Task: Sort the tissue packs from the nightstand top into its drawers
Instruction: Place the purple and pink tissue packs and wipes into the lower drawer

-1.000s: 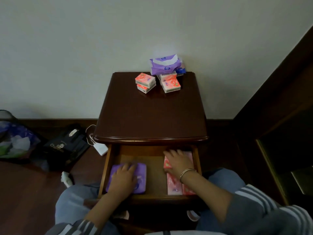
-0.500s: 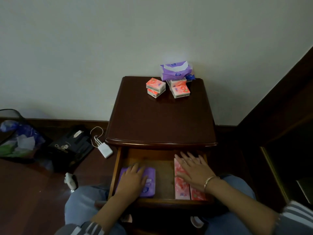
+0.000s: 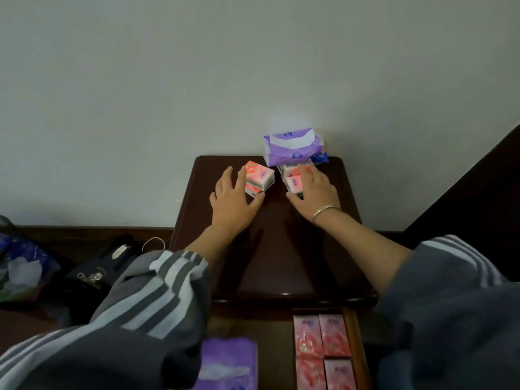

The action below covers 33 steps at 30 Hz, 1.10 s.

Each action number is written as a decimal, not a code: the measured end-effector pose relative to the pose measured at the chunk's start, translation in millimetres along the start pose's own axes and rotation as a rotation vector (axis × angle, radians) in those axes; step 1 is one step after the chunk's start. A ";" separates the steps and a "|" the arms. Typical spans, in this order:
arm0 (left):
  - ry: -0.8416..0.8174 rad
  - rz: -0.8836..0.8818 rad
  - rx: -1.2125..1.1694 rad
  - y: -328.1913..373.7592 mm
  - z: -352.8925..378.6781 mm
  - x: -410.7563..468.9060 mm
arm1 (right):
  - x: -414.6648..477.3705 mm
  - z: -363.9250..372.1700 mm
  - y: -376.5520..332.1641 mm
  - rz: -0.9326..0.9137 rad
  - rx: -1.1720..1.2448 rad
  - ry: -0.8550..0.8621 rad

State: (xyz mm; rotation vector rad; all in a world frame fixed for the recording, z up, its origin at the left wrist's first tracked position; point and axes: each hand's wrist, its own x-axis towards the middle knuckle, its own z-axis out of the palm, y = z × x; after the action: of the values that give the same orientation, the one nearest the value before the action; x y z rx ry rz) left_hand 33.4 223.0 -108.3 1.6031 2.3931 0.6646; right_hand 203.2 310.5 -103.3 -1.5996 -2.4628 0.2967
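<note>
Pale wall behind a dark brown wooden nightstand (image 3: 270, 249). "Cha…" on a black bag (image 3: 95, 273) left of the left sleeve, rest unreadable. Left hand (image 3: 233, 202) spread wide, fingers touching two stacked small pink tissue packs (image 3: 259, 178). Right hand (image 3: 313, 190) spread flat over more pink packs (image 3: 292, 181), partly hidden. Purple soft tissue pack (image 3: 292, 147) just beyond the right fingers. Below the arms, open drawer (image 3: 354, 347) with flat pink packs (image 3: 322, 350) and a purple pack (image 3: 229, 364), cut off.
</note>
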 end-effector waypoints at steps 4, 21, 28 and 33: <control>-0.038 -0.109 -0.139 2.4 32.2 39.7 | 29.2 34.9 2.9 0.032 -0.094 -0.029; -0.225 0.198 -0.240 -49.4 11.8 34.4 | 20.1 12.4 73.7 -0.295 -0.306 -0.039; -0.370 0.139 -0.243 -61.0 -14.0 6.5 | 8.8 4.5 67.6 -0.218 -0.163 -0.182; -0.328 0.168 -0.234 -52.4 -23.9 1.3 | 7.6 8.8 54.4 -0.063 -0.141 -0.248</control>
State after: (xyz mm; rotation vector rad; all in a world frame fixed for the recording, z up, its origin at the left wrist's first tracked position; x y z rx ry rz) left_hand -19.9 201.4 -111.3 1.6739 1.8929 0.6265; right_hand 245.6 338.5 -126.0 -1.6225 -2.7709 0.3363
